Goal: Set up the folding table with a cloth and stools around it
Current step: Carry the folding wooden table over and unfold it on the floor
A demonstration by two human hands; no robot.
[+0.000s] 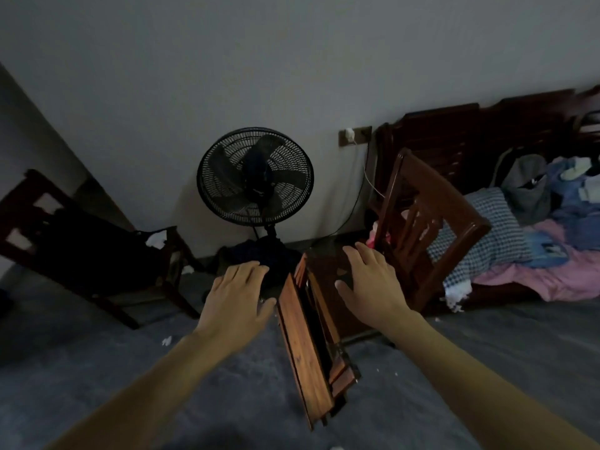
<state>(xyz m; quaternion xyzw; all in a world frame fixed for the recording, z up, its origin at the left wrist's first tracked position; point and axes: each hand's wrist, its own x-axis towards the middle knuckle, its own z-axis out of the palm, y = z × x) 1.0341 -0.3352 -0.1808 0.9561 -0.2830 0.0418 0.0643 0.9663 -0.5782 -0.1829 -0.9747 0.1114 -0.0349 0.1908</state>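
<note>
Folding table [303, 349]: folded flat, standing on edge on the grey floor [136, 378], leaning a little.
Left hand [238, 297]: fingers spread, holding nothing, just left of the table's top edge. Contact unclear.
Right hand [370, 284]: spread, empty, just right of the table's top.
Fan [255, 177]: behind the table.
Chairs: a dark chair [81, 251] left of the table, a brown chair [428, 228] right of it.

The room is dim and grey, with muted colours. The folded table [305, 349], the left hand [238, 297] and the right hand [370, 284], at centre and lower frame, take the most light, which falls from the camera's side. The chair [81, 254] at left sinks to a near-black shape. The fan [255, 177] throws a faint, soft shadow on the wall [292, 60] beside it. Straight lines bow towards the edges, and the headboard [487, 131] at upper right is smeared by blur.
</note>
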